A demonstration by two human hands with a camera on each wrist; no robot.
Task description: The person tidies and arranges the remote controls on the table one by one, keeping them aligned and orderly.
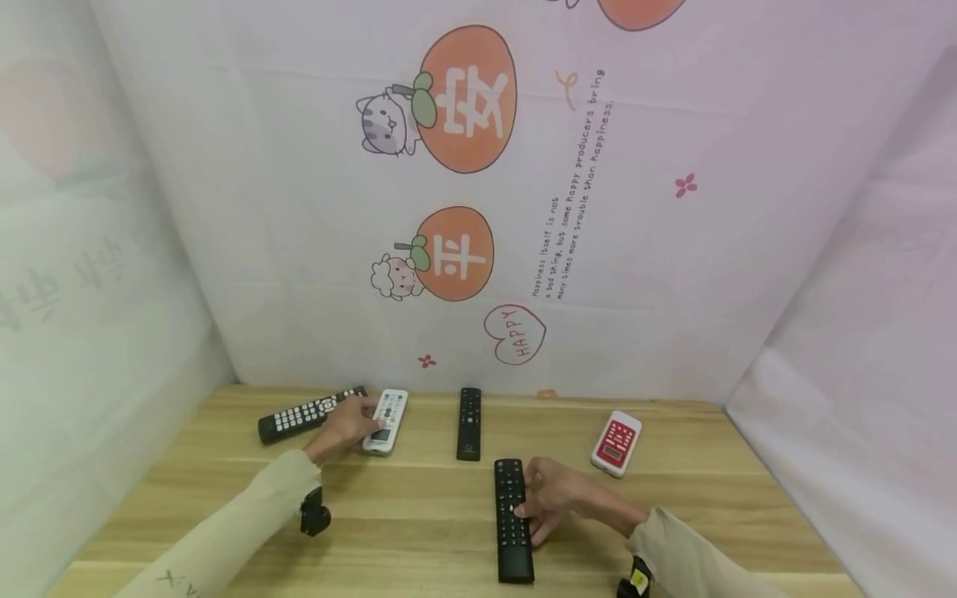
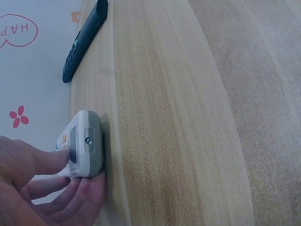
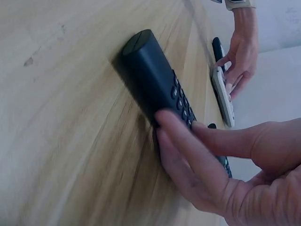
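At the back left of the table lies a white remote [image 1: 389, 415], which my left hand [image 1: 349, 428] grips from its left side. In the left wrist view the thumb of that hand [image 2: 61, 183] rests on the face of the white remote [image 2: 89, 146], with the fingers under its edge. A long black remote [image 1: 513, 523] stands near the front middle; my right hand [image 1: 557, 498] holds its right side, thumb on the buttons. The right wrist view shows the right hand's fingers around the black remote [image 3: 150, 70].
A black remote with white buttons [image 1: 299, 418] lies left of the white one, partly behind the left hand. A smaller black remote [image 1: 469, 423] lies at the back middle, a red and white remote [image 1: 616, 443] at the right. Printed cloth [image 1: 336, 332] walls the wooden table [image 1: 404, 515].
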